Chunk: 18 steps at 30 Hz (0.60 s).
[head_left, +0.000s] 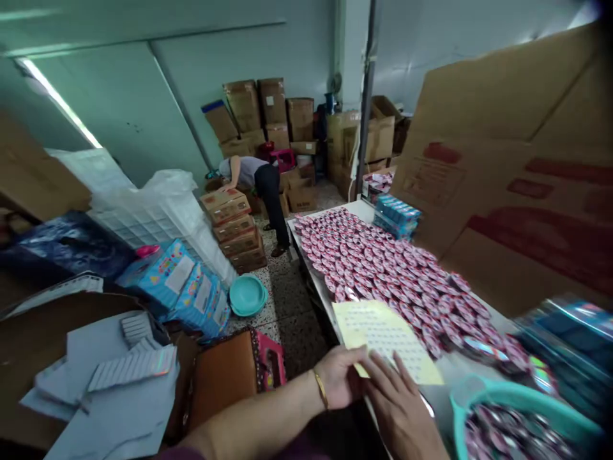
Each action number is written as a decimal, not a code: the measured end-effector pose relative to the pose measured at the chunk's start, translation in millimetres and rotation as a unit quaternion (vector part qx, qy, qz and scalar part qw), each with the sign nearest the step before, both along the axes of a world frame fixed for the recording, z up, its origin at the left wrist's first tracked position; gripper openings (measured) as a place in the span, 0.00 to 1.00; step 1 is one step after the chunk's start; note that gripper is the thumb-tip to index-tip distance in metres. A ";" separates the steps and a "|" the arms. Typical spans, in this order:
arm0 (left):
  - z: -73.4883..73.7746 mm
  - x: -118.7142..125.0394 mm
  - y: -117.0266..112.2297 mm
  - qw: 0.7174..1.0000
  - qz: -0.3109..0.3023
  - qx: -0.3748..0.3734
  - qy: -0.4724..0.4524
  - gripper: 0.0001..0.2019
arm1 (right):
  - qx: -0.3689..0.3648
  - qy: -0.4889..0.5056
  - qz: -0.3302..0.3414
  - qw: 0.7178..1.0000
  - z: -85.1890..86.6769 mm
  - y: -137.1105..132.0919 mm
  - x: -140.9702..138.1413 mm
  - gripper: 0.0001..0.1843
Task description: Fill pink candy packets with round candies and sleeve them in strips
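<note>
head | left hand (341, 378) fingers curled, pinching sheet (390, 335) at its near-left corner | right hand (401, 409) fingers stretched flat, tips on sheet, gripping nothing | sheet lies at table (355, 207) near edge, touching pink discs (383, 262) | basket (527, 399) just right of hands

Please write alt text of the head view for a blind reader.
The left hand, with a gold bracelet, holds a pale yellow paper sheet, the right hand resting on it, at a white table covered with small round pink packets. A teal plastic basket stands at the right; far behind, a person bends over brown cardboard boxes.
</note>
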<state>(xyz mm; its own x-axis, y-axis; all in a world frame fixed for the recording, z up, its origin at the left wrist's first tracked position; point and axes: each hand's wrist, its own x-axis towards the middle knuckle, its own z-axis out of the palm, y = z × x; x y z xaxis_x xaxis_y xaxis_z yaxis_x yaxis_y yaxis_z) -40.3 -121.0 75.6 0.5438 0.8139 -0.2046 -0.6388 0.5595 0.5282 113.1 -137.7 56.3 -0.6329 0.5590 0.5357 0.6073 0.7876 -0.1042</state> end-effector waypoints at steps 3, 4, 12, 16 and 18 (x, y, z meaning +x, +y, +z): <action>0.4 -82.2 40.3 0.993 0.088 -0.079 -0.016 0.19 | 0.002 -0.025 0.067 0.997 13.0 41.9 -92.8 0.15; -1.2 -105.6 51.0 0.987 0.129 -0.097 -0.007 0.18 | -0.019 -0.030 0.082 0.996 17.1 52.8 -116.6 0.15; -14.5 -198.1 105.9 0.942 0.324 -0.072 0.045 0.22 | -0.137 0.104 0.087 0.981 37.8 139.5 -189.5 0.12; -13.6 -198.1 130.7 0.937 0.336 -0.088 0.048 0.20 | -0.134 0.074 0.069 0.986 33.8 192.6 -212.6 0.12; -12.5 -198.2 142.2 0.924 0.366 -0.104 0.052 0.19 | -0.132 0.032 0.066 0.988 30.1 209.9 -225.4 0.11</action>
<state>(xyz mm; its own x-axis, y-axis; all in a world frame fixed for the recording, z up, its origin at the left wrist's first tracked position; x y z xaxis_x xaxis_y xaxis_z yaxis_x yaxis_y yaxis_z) -238.5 21.2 63.1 -0.1670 0.8931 -0.4177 -0.8378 0.0948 0.5376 -112.3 72.3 86.4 -0.6794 0.6000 0.4225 0.4870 0.7993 -0.3521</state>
